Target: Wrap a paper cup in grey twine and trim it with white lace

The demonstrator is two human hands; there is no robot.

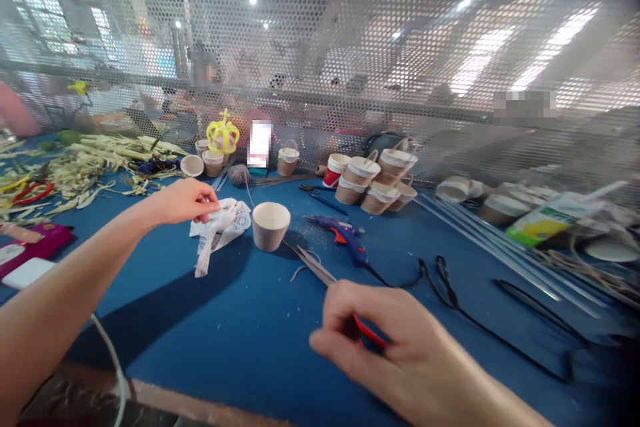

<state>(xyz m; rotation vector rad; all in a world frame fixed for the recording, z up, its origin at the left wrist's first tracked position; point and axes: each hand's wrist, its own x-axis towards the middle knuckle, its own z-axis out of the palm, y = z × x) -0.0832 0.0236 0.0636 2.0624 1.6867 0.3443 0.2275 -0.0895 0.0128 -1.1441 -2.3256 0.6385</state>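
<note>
Off-white cup (271, 236) is sitting on the table (200, 353) between our hands, and it looks only partway there: no pale band or handle showing, unlike some of the stacked cups (379, 198) at back right, so those 2 bits look undone. Our right hand (385, 340) has its grip closed round the red-handled scissors (319, 268), blades toward the cup, while our left hand (185, 201) is curled at the white lace (229, 221) and we can't tell if that grip's actually got any. Yarn ball (239, 175)'s behind, plant strips (110, 153) off left, and the blue glue gun (356, 250) sits just past the blades, kinda in the way.
</note>
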